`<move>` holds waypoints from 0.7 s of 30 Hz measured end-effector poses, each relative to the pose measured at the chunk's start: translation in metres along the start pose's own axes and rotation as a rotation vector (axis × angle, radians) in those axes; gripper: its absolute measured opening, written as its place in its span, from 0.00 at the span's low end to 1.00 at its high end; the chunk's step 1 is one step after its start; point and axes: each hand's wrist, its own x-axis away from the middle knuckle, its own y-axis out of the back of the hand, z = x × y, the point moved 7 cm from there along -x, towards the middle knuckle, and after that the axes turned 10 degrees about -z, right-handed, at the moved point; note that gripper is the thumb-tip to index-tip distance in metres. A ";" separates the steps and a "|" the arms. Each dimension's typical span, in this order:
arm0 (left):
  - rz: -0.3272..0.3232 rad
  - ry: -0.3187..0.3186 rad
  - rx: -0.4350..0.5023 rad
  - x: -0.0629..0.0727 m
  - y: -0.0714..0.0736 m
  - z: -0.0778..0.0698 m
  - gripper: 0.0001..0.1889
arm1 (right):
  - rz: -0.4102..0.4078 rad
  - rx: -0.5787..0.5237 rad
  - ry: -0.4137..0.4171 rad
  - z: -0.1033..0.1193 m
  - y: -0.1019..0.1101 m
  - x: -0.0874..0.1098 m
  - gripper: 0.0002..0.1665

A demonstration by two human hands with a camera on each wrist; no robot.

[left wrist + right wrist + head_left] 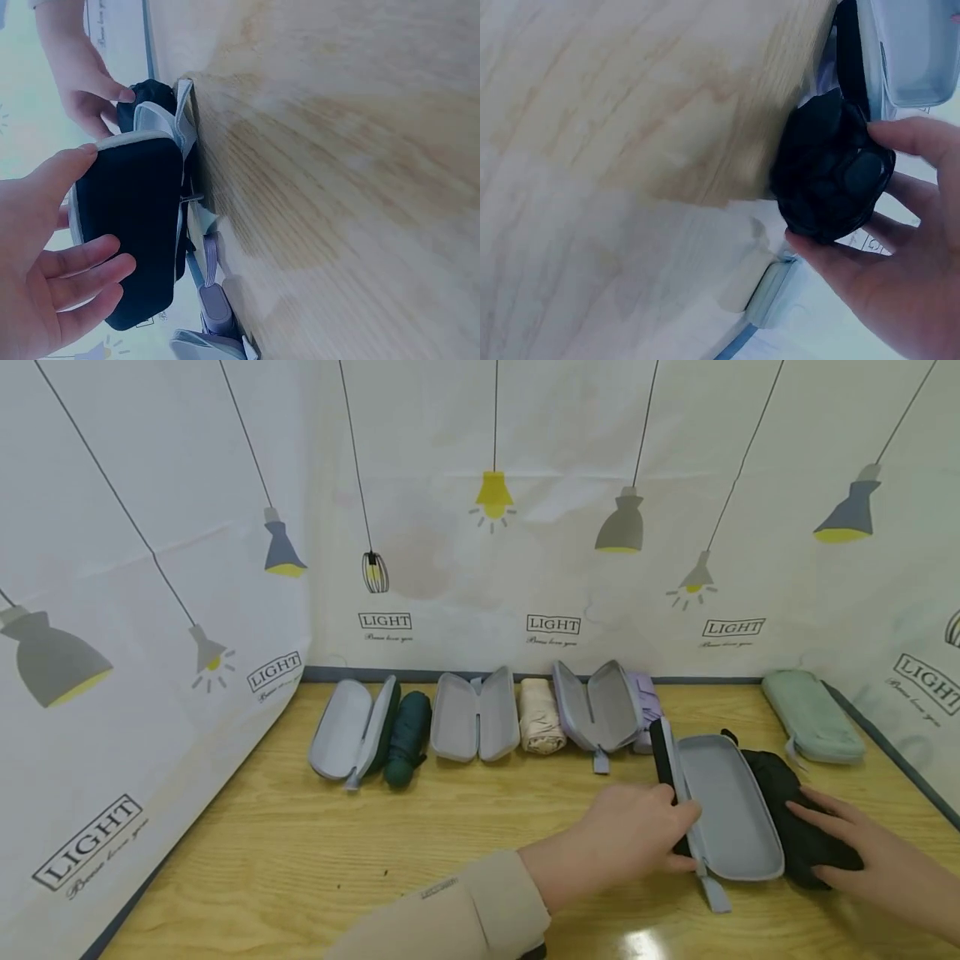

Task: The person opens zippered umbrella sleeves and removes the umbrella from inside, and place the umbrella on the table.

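My left hand (pixel 622 827) pinches the lid of an unzipped black case (pixel 731 814) with a pale grey lining. In the left wrist view, my thumb lies on the rim and my fingers are against the dark outer shell (pixel 131 225). The case stands spread, its grey tab hanging toward me. Just right of it, my right hand (pixel 892 864) grips a black folded umbrella (pixel 806 858). The right wrist view shows the umbrella's rounded end (pixel 864 172) between thumb and fingers. Some fingers are partly hidden behind it.
Along the back lie an open green case (pixel 341 731), a dark green umbrella (pixel 408 735), an open grey case (pixel 457 718), a beige umbrella (pixel 542 718), an open lilac case (pixel 615 702) and a purple umbrella (pixel 647 710). At right sits a closed mint case (pixel 813 714).
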 end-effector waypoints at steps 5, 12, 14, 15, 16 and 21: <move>0.005 0.025 -0.022 -0.011 -0.006 0.001 0.22 | 0.010 0.001 -0.041 -0.007 0.003 -0.002 0.44; 0.076 0.062 -0.058 -0.025 -0.017 0.005 0.22 | 0.019 0.040 -0.074 -0.012 0.005 -0.011 0.45; 0.127 0.086 -0.039 -0.030 -0.021 0.007 0.22 | 0.019 0.053 -0.066 -0.014 0.004 -0.013 0.44; 0.145 0.097 -0.032 -0.032 -0.023 0.008 0.23 | 0.017 0.062 -0.061 -0.015 0.004 -0.015 0.44; 0.159 0.105 -0.030 -0.035 -0.024 0.008 0.22 | 0.016 0.069 -0.060 -0.015 0.004 -0.016 0.43; 0.163 0.121 -0.039 -0.046 -0.027 0.011 0.22 | 0.012 0.095 -0.061 -0.016 0.004 -0.019 0.41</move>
